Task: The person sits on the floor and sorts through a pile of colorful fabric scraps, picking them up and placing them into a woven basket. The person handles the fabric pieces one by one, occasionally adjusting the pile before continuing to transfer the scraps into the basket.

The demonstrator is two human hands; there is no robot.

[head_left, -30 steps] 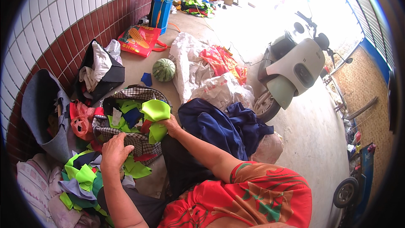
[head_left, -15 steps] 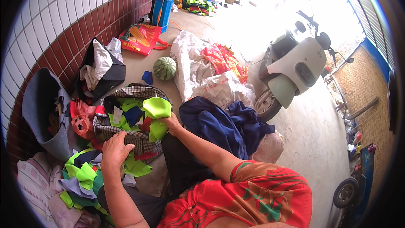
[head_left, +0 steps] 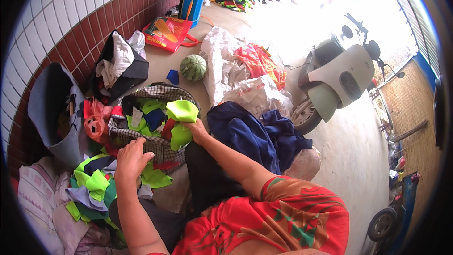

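A checked fabric bag [head_left: 134, 135] stands before me, holding neon green, dark blue, red and white cloth scraps. At its right side, my right hand [head_left: 197, 131] is closed on a neon green cloth scrap [head_left: 182, 111] that drapes over the bag's rim. My left hand [head_left: 133, 158] rests against the near side of the bag, thumb spread away from the fingers; some fingertips are hard to make out. Below that hand lies a loose pile of green, grey-blue and dark scraps [head_left: 96, 184]. One more green scrap [head_left: 155, 176] lies beside the bag's near edge.
A grey felt container [head_left: 49, 113], a red plastic bag [head_left: 97, 122] and a black bag with white cloth [head_left: 123, 56] stand left. Beyond are a watermelon [head_left: 193, 67] and a blue tank [head_left: 192, 4]. Navy cloth [head_left: 245, 134], white sacking [head_left: 219, 56] and a scooter [head_left: 337, 78] are right.
The whole view has shifted slightly, so the surroundings sit a little further right and higher. Both hands keep nearly the same places at the bag, the right one still holding the green scrap.
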